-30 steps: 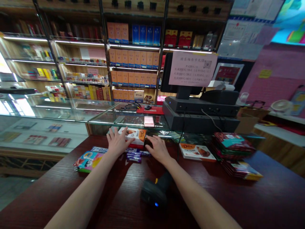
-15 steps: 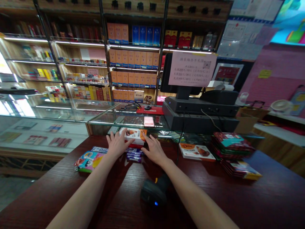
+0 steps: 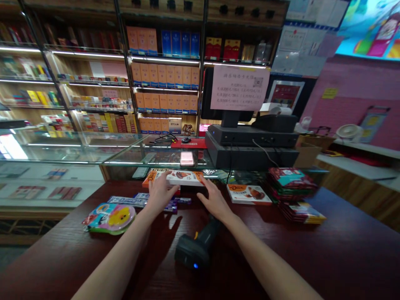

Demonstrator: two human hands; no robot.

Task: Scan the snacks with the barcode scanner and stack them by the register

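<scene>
Between my two hands is a white and orange Dove chocolate box [image 3: 184, 178], its long side facing me. My left hand [image 3: 159, 193] grips its left part with the fingers on top, while my right hand [image 3: 214, 198] holds its right end. Another orange box [image 3: 147, 178] shows partly behind my left hand; whether the two boxes touch is hidden. Purple-wrapped bars [image 3: 128, 202] lie on the dark wooden counter near my left hand and wrist. Below my hands rests a black handheld barcode scanner [image 3: 195, 248] with a blue light lit.
A colourful cartoon package [image 3: 109, 217] lies at left. To the right are another Dove box [image 3: 248, 194] and stacked red packets [image 3: 290, 185]. Beyond the counter [image 3: 250, 258] stand a glass display case [image 3: 120, 158] and a black cash-register terminal [image 3: 250, 146] with its cable.
The Dove box in my hands has shifted right relative to the boxes beneath, uncovering an orange box at left. Both hands moved with it. The camera view has turned slightly right.
</scene>
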